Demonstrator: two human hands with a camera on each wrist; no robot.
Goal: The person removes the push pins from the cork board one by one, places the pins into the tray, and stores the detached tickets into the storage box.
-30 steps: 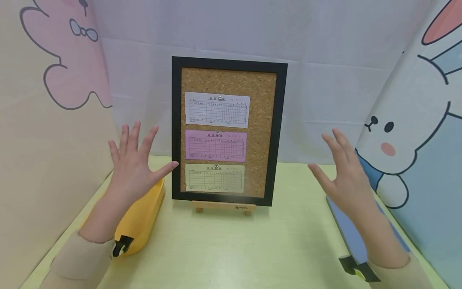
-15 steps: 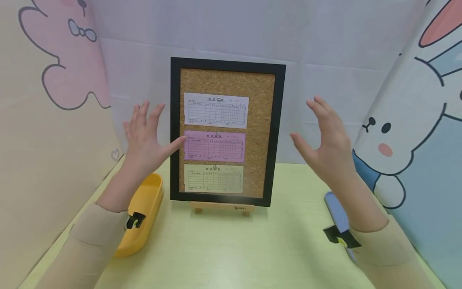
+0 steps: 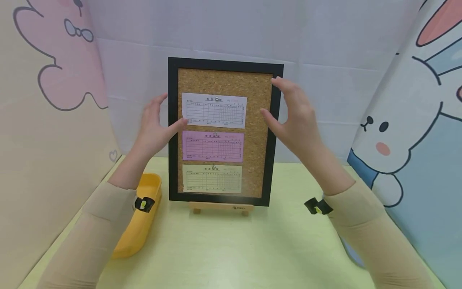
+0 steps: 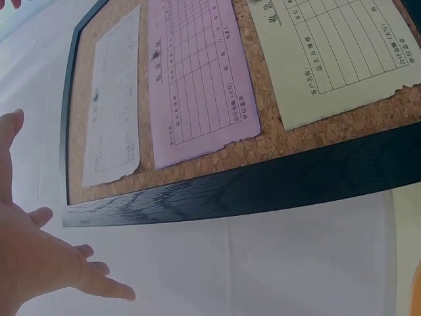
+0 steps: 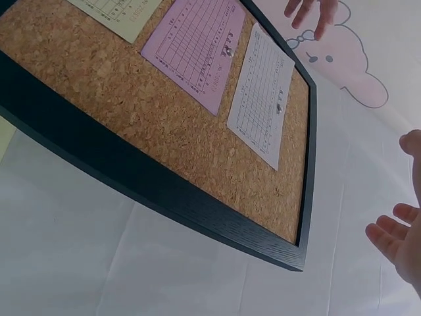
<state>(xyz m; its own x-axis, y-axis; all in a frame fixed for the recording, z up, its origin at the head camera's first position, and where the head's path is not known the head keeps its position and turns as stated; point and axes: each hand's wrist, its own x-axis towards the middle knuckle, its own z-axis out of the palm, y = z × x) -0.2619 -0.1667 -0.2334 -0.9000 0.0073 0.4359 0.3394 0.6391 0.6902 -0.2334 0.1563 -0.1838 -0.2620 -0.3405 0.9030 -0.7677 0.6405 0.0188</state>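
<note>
A black-framed cork board stands upright on a small wooden easel. Pinned down its face are a white receipt slip, a pink slip and a yellow slip, each by a pushpin at its top. My left hand is beside the board's left edge, thumb spread away from the fingers and overlapping the frame in the head view. On the other side my right hand has its fingertips over the upper right frame in that view. Both wrist views show the hands apart from the frame, holding nothing.
A yellow tray lies on the pale green table at the left, partly behind my left forearm. At the right, a blue item is mostly hidden under my right sleeve. White and cartoon-printed cloth surrounds the table.
Both hands have moved inward and upward from wide apart, to either side of the cork board. Their fingers were more spread one second ago. The board and slips stay in place.
</note>
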